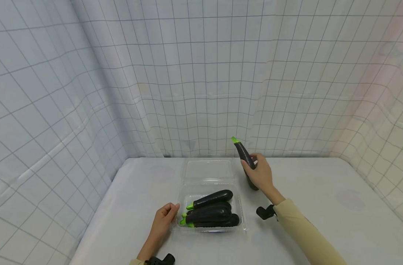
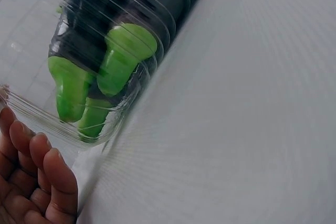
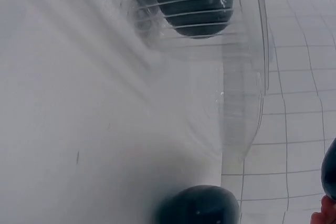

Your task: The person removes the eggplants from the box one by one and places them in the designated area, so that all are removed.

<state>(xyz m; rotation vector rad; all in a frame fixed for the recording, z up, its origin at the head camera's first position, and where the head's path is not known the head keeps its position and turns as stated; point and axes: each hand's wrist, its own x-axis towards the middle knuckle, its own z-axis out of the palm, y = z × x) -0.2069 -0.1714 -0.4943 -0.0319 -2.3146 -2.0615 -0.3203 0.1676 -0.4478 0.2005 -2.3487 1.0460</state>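
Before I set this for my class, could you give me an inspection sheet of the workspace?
Surface: white tabletop.
Job's things: clear plastic box, open, its lid folded back; four dark eggplants visible inside, green stems leftward.
Clutter: nothing seen.
Left hand: appears to pinch the box's left side.
Right hand: grips another eggplant, right of the box.
Cables: nothing seen.
Surroundings: white gridded curtain behind and on both sides.
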